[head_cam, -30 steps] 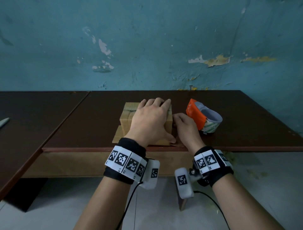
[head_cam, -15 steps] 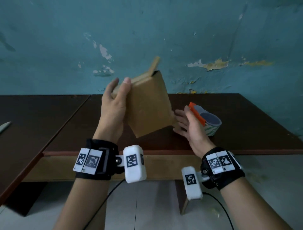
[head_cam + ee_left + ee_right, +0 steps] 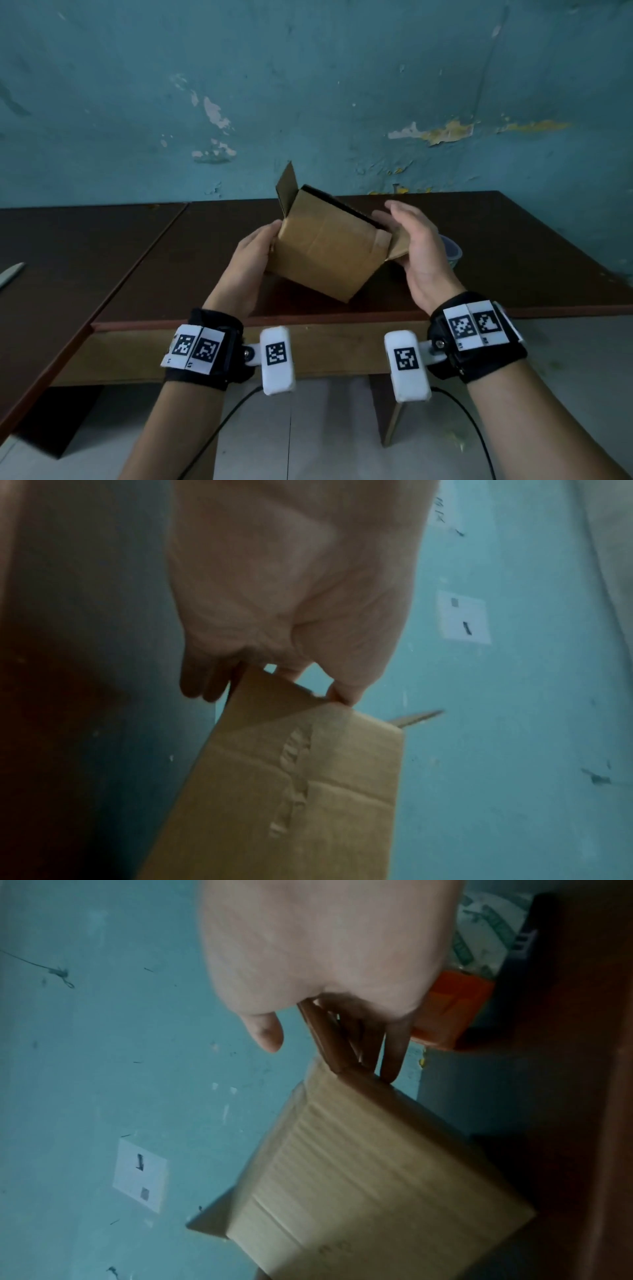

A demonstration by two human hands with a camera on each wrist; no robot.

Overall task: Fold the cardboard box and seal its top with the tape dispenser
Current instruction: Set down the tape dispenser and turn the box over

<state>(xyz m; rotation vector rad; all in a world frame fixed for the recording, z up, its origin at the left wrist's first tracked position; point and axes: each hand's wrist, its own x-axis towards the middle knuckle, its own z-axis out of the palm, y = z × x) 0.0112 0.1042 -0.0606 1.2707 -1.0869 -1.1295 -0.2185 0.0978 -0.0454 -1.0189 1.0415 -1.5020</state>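
Nearest me, the person's left hand has its grip pinching the cardboard box at its 9 o'clock edge, thumb on the near face and fingers tucked behind, while the right hand cups the 3 o'clock end, fingers curled round a side flap with the thumb lifted off. The box hangs in the air just above the near part of the tabletop, tipped so its open mouth faces away toward 1 o'clock, and one flap stands up at 11 o'clock. To do this well, I'd say set the box down on its base first, mouth up, so both hands are free of its weight. Then fold the two short flaps in, the long ones over them, and hold the seam flat with the left. Past the right hand, at 3 o'clock, the tape dispenser waits on the tabletop, mostly hidden, close enough to reach without letting go of the flaps.
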